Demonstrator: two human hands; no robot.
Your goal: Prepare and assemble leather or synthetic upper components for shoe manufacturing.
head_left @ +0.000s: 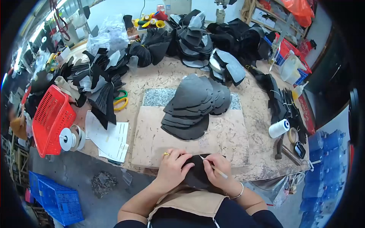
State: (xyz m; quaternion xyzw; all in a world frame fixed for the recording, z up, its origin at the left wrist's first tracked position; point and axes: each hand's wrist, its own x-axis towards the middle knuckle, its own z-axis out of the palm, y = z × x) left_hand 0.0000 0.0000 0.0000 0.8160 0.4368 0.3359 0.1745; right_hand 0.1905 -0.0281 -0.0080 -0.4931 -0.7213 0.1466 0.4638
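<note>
Head view: the left hand [173,168] holds a black piece [198,175] at the near edge of the board [148,142]. The right hand [221,171] grips a thin white stick [220,173], tip at that piece. A dark pile [188,106] lies farther back.

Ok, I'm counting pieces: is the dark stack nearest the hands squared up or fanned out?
Fanned out: the dark stack shows many stepped, overlapping edges rather than one flush side.
</note>
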